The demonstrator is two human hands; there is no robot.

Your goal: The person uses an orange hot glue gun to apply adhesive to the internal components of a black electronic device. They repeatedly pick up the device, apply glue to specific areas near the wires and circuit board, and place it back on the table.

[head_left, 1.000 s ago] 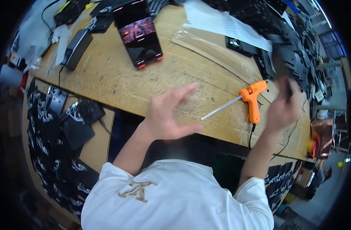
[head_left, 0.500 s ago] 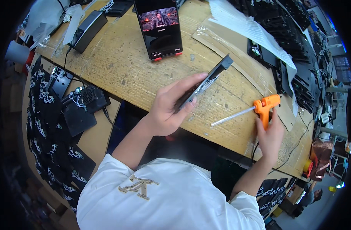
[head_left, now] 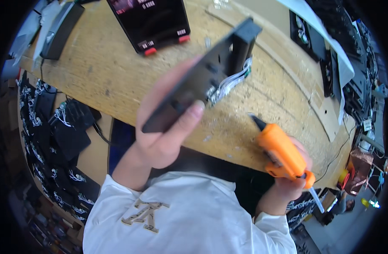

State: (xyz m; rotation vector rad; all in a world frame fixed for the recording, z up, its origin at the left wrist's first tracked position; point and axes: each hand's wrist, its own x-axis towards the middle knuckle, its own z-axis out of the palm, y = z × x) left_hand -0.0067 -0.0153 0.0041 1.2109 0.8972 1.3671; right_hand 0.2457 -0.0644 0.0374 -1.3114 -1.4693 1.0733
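Observation:
My left hand [head_left: 162, 144] is closed round the lower end of a black plastic housing [head_left: 181, 93], thumb on its inner face. The housing tilts up and to the right above the table, ending in a boxy block. A bundle of white wires [head_left: 232, 82] with a small green part hangs from its inner side. In my right hand [head_left: 289, 189] is an orange hot glue gun [head_left: 283, 148], its dark nozzle pointing up and left toward the housing but apart from it. A clear glue stick [head_left: 316, 200] sticks out of its back. Most of my right fingers are hidden behind the gun.
A phone [head_left: 156, 23] on a red-footed stand rests on the worn wooden table [head_left: 105, 76]. Cardboard [head_left: 283, 55] and stacked black panels [head_left: 350, 51] lie at the right. More black housings with white wires [head_left: 54, 161] cover a surface at the left. A person [head_left: 344, 205] appears far right.
The glue gun has turned round: its nozzle now points toward the housing and its stick points back. The housing has come closer and its wired inner face shows more. The view has shifted.

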